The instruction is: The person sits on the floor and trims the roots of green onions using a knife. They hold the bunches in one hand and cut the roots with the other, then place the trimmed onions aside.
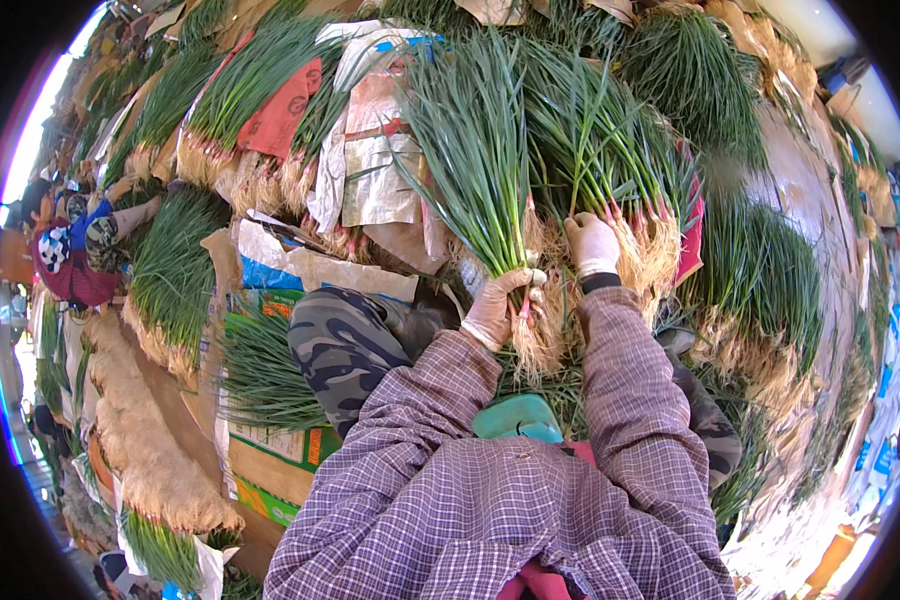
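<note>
My left hand (504,306), in a pale glove, is closed around the lower stems of a bunch of green allium plants (504,217), garlic or onion. Long leaves fan upward from it, and pinkish stem bases with straw-coloured roots hang below the fingers. To its right, my gloved right hand (594,244) has its fingers curled against the stem bases of a larger pile of the same plants (622,165). Whether it grips any stem is hidden. Below both hands, a green plastic object (519,418) shows between my legs.
Camouflage trousers cover my bent knee (345,352). At left are a printed cardboard sheet (270,469) and loose greens (270,367). Another plant pile (757,262) lies at right. Sacking (382,165) and red cloth (281,112) lie ahead. Another person (82,247) sits at far left.
</note>
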Demonstrator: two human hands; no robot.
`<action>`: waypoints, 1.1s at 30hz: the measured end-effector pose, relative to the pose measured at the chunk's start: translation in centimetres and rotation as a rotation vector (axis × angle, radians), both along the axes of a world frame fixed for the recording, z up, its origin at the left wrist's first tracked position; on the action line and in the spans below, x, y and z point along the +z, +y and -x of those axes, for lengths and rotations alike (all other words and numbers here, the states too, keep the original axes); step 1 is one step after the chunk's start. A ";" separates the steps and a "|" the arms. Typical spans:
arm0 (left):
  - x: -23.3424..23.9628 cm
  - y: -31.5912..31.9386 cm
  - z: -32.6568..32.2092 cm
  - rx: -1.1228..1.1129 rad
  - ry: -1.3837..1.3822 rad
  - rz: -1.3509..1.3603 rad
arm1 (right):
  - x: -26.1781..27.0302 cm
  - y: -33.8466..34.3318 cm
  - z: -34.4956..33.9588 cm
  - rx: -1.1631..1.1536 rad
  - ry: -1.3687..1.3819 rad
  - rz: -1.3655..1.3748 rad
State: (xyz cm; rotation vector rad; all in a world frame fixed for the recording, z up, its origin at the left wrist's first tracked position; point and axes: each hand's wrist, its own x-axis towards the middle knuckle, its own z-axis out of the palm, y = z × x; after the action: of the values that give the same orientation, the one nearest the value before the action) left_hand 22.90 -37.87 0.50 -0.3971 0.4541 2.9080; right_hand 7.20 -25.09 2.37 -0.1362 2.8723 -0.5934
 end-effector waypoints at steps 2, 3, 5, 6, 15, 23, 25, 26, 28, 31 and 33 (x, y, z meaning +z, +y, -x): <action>0.8 0.1 0.3 0.048 -0.045 0.061 | 1.3 1.3 -1.3 0.055 0.134 0.027; 1.2 0.5 0.5 0.058 -0.064 0.087 | 1.6 2.8 -1.8 0.061 0.195 0.158; 0.8 0.1 0.4 0.038 -0.082 0.144 | 3.4 3.1 -4.1 0.008 0.098 0.204; 1.6 0.6 0.8 0.023 -0.095 0.165 | 4.4 3.8 -5.7 0.093 0.068 0.185; 3.0 3.0 0.1 0.011 -0.185 0.397 | 2.4 3.3 -8.2 -0.066 -0.343 0.813; 1.9 3.3 -0.2 0.004 -0.203 0.227 | 2.5 1.6 -10.7 -0.419 -0.564 1.923; 2.6 3.0 -0.4 0.023 -0.203 0.176 | 2.8 3.9 -11.8 -0.320 -0.363 1.926; 1.4 2.4 -0.1 0.067 -0.222 0.139 | 3.3 5.8 -12.1 -0.246 -0.582 1.897; 0.4 1.0 0.3 -0.023 0.036 -0.190 | 2.4 9.1 -12.1 0.156 -0.774 1.214; 0.5 -0.4 0.5 -0.119 0.373 -0.286 | 0.5 9.9 -12.8 0.589 -0.492 -0.549; -0.7 -0.1 0.5 -0.059 0.257 -0.251 | -0.9 10.9 -10.4 0.670 -0.324 -0.129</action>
State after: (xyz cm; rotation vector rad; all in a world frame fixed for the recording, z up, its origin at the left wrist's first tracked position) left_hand 22.36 -37.99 -0.18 0.0255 0.1256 2.9177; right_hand 17.58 -14.22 1.47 -0.8499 2.3311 -0.2619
